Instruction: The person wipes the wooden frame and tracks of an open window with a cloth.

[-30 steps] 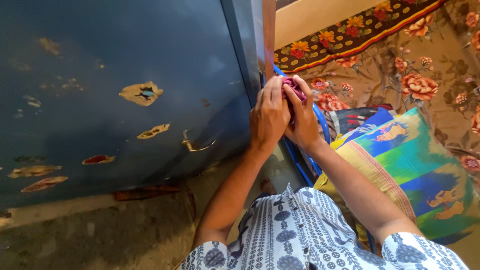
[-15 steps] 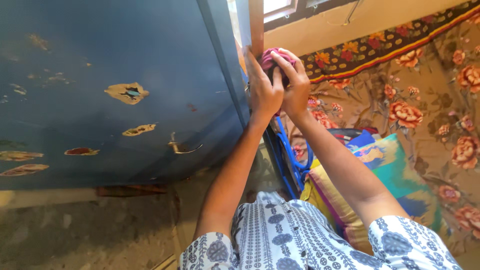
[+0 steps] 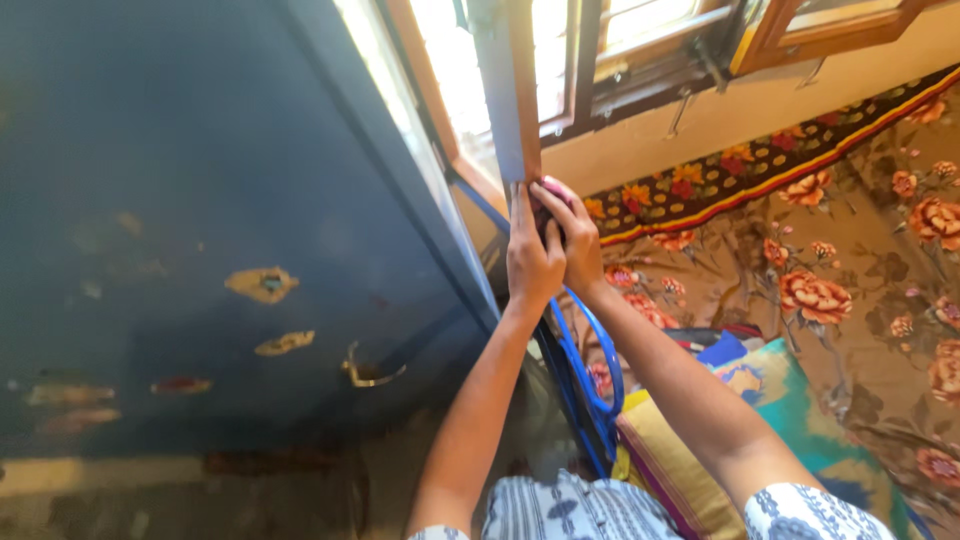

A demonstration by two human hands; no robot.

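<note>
Both hands' grip closed on a pink cloth [image 3: 553,197] — left hand [image 3: 530,258], right hand [image 3: 578,245] — against the blue post [image 3: 512,90].

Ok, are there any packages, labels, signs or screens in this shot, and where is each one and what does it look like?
None in view: no package, label, sign or screen.
The left hand and right hand press a pink cloth against an upright wooden strip, beside a dark blue cabinet.

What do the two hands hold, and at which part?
Both hands press a small pink cloth, bunched under the fingers, against the lower end of the wooden strip.
</note>
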